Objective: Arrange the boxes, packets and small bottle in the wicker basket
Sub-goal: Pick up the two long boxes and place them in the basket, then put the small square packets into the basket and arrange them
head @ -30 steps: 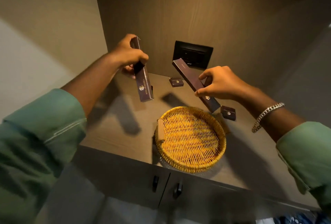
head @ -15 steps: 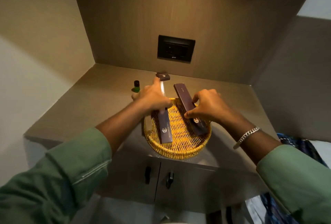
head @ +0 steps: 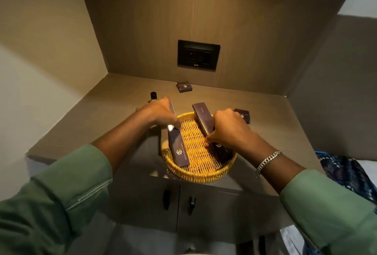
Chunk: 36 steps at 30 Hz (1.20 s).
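Observation:
A round yellow wicker basket [head: 199,175] sits at the front edge of the brown counter. Two long dark purple boxes lie in it. My left hand [head: 161,113] grips the left long box [head: 178,148], which rests along the basket's left side. My right hand [head: 228,130] holds the right long box [head: 202,118], whose far end sticks over the back rim. One small dark box [head: 184,86] lies near the back wall and another small box [head: 243,115] sits just right of the basket. A small bottle with a black cap [head: 153,96] stands behind my left hand.
A black socket panel [head: 198,54] is set in the back wall. The counter [head: 102,116] sits in a niche with walls left and right. Two cupboard doors with black handles [head: 190,204] are below the front edge. Patterned blue fabric [head: 346,173] lies at the right.
Both hands brought the long boxes down from the air into the basket. The right small box, hidden half a second ago, now shows beside my right hand.

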Each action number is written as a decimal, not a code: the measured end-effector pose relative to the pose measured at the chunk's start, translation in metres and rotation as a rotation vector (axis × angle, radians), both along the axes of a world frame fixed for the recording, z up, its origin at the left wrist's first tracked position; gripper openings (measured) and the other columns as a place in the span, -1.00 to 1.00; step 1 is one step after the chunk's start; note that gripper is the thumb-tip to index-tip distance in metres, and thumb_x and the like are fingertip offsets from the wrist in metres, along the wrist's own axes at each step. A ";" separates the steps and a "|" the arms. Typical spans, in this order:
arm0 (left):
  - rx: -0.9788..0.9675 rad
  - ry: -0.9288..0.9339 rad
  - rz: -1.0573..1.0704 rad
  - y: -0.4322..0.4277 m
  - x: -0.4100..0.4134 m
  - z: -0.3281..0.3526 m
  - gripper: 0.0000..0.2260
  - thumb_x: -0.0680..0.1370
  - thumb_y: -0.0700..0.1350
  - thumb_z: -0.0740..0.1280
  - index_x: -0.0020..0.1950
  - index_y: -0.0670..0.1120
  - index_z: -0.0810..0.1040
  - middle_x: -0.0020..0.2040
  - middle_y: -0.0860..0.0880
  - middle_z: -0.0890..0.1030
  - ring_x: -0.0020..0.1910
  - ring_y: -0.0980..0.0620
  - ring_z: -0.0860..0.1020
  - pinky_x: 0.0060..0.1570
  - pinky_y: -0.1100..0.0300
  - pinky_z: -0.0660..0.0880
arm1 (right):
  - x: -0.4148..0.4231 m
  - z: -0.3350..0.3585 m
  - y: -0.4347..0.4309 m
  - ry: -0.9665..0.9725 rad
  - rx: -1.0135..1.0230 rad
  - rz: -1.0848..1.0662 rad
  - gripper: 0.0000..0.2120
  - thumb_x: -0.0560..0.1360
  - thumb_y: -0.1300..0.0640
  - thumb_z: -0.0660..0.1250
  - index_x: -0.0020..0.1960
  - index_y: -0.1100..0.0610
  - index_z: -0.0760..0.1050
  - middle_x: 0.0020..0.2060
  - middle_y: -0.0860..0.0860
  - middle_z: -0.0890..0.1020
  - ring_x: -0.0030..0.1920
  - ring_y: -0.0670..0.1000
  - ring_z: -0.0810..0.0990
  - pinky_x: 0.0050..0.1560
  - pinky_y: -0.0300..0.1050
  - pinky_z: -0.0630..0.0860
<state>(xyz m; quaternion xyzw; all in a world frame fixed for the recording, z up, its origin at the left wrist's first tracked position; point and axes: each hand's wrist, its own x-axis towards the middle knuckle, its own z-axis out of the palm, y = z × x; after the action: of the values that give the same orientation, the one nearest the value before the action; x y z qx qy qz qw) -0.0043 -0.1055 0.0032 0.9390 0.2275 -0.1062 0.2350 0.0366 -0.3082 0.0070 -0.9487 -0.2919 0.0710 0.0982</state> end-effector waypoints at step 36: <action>0.087 -0.279 -0.416 0.035 0.183 0.019 -0.51 0.36 -0.24 0.51 0.26 -0.12 0.48 0.13 -0.15 0.57 0.04 -0.05 0.54 -0.14 0.24 0.47 | 0.107 -0.023 -0.082 0.007 0.136 -0.075 -0.63 0.38 0.08 0.48 0.15 0.05 0.50 0.06 0.05 0.56 0.03 0.07 0.52 0.00 -0.01 0.52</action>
<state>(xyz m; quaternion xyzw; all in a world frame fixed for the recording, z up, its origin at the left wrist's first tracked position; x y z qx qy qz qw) 0.1787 -0.0707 0.0219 0.9804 -0.0012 -0.0116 0.1967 0.1440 -0.3900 -0.0155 -0.9499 -0.2599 0.0507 0.1660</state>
